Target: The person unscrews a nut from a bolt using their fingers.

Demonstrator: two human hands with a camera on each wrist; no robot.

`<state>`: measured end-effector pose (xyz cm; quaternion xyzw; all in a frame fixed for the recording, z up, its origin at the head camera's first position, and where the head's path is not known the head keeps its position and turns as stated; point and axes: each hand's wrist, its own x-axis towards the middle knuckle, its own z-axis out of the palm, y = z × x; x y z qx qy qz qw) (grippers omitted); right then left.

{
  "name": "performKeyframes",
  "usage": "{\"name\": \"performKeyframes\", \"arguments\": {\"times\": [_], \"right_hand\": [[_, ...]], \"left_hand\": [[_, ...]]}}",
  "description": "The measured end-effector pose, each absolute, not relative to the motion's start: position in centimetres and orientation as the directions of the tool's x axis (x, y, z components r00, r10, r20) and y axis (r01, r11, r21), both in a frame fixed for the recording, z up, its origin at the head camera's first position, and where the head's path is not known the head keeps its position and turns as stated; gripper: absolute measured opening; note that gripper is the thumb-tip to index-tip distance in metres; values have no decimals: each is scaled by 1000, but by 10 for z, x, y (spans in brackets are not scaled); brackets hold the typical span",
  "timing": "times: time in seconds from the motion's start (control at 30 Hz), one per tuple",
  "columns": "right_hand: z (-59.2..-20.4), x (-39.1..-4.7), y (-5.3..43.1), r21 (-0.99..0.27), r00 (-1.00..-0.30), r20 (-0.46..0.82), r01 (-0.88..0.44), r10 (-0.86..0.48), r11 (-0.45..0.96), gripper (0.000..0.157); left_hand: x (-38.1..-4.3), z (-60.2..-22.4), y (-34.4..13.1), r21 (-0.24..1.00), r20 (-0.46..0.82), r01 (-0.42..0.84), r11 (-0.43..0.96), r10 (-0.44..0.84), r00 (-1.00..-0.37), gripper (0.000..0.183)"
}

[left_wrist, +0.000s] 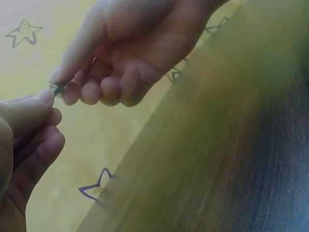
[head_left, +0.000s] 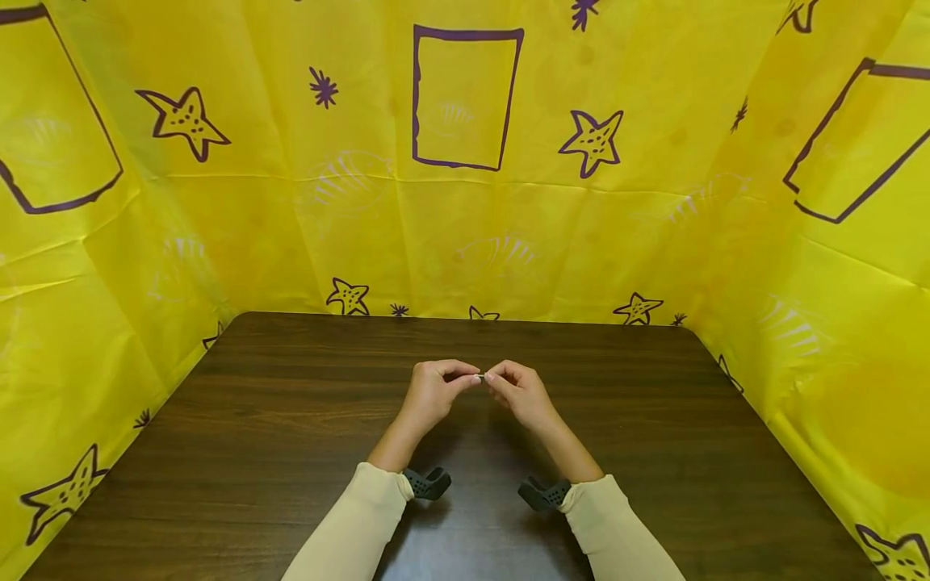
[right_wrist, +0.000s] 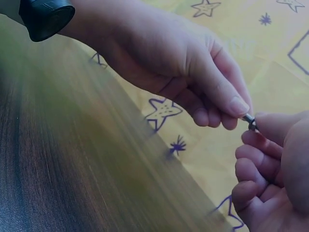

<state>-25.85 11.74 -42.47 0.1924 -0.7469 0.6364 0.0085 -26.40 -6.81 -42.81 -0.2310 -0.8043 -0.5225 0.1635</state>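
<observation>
Above the table, my left hand [head_left: 430, 393] and right hand [head_left: 525, 397] meet fingertip to fingertip. Between them is a small metal bolt [right_wrist: 248, 119], silvery, with a darker ring like a nut at the right-hand side. My left hand [right_wrist: 188, 72] pinches one end between thumb and index finger. The right hand [right_wrist: 285, 159] pinches the other end, its remaining fingers curled below. In the left wrist view the bolt [left_wrist: 57, 90] shows only as a small shiny piece; the fingertips hide most of it.
A dark wood-grain table [head_left: 291, 420] lies beneath the hands. Yellow cloth [head_left: 465, 218] with purple starfish and frame drawings hangs behind and at both sides. Dark bands [head_left: 429, 482] sit at the wrists, by cream sleeves [head_left: 356, 524].
</observation>
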Motion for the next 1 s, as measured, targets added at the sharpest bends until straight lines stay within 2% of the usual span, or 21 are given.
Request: {"name": "performKeyframes", "arguments": {"times": [0.3, 0.47, 0.57, 0.7, 0.9, 1.0], "right_hand": [[-402, -242, 113, -908, -894, 355, -399, -271, 126, 10], [-403, -242, 113, -890, -879, 404, -442, -255, 114, 14], [-403, -243, 113, -881, -876, 415, -454, -245, 132, 24], [-401, -242, 114, -889, -890, 386, -429, -241, 159, 33], [-400, -240, 112, -915, -929, 305, -347, -212, 206, 16], [-402, -240, 110, -920, -942, 275, -316, -194, 232, 25]], "left_hand": [[-265, -428, -69, 773, 503, 530, 348, 172, -847, 9], [-264, -426, -69, 783, 501, 523, 337, 158, -851, 7], [-265, -426, -69, 782, 505, 529, 329, 163, -848, 7], [-266, -426, -68, 779, 508, 537, 325, 175, -843, 8], [-265, -427, -69, 777, 499, 532, 336, 185, -846, 7], [-265, -427, -69, 774, 499, 534, 340, 192, -845, 8]]}}
